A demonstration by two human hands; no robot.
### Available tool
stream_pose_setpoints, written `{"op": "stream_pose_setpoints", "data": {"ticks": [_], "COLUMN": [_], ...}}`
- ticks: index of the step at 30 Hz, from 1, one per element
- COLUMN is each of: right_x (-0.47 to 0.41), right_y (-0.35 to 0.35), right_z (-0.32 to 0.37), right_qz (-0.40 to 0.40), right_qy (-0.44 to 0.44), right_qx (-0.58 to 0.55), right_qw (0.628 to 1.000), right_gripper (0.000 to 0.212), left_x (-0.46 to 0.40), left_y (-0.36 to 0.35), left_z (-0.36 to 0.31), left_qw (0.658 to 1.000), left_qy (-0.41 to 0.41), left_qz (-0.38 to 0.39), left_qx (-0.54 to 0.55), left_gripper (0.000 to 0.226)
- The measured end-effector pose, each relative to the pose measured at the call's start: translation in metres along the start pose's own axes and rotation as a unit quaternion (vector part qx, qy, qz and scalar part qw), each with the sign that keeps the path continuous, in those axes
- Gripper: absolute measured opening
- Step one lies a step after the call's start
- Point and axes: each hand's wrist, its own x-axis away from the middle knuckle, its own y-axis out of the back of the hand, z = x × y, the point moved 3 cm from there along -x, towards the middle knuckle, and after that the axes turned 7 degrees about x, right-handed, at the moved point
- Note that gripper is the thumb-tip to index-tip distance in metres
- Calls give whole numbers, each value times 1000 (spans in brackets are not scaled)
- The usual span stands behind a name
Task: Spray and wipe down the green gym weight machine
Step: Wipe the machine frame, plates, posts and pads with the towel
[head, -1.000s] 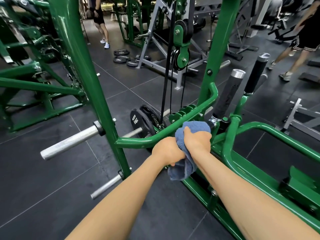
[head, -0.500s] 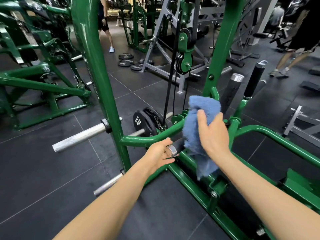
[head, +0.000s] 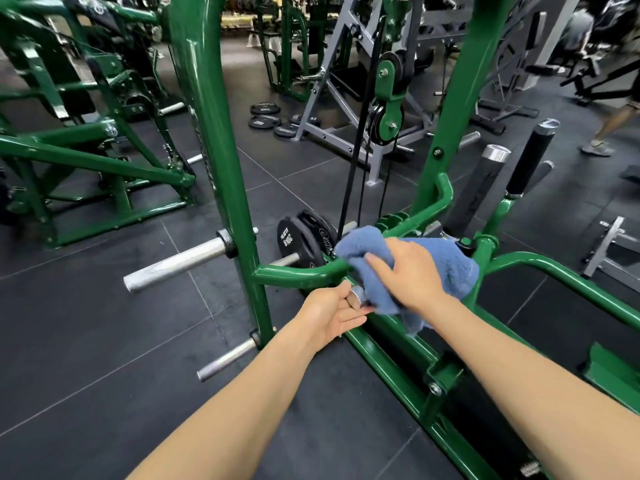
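Wiping under way on the green weight machine — no spray bottle in view. Right hand laid flat, fingers straight, pressing the blue cloth over the junction where the curved green bar meets the frame; loose cloth hanging below the wrist. Left hand just beside and below, fingers curled round the chrome end cap of a short dark handle, most of it hidden under the cloth. Long axis of that handle running from the left hand's grip up and to the right, straight under the right palm. Right hand therefore the nearer one for the stroke, probably along that axis, left hand likely steadying the end. Weight plate close behind the cloth, on its peg, apart from both hands.
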Motion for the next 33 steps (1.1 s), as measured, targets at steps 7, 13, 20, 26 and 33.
{"op": "stream_pose_setpoints", "data": {"ticks": [7, 13, 20, 26, 33], "right_x": [13, -12, 32, -15, 59], "right_y": [-7, 1, 2, -4, -7], "right_z": [18, -1, 18, -1, 16], "right_qz": [-4, 5, -47, 2, -238], "right_qy": [51, 2, 69, -27, -403], "right_qx": [115, -5, 0, -36, -413], "right_qw": [992, 1000, 997, 999, 782], "right_gripper": [55, 44, 44, 42, 24], "left_x": [2, 2, 4, -2, -5], "left_y": [-5, -6, -6, -13, -2], "left_z": [1, 2, 6, -5, -8], "left_qw": [999, 999, 999, 995, 975], "left_qy": [-6, -31, -17, -35, -113], "left_qz": [-17, -33, -44, -84, -130], "left_qx": [29, 11, 9, -40, -137], "left_gripper": [28, 33, 16, 28, 21]}}
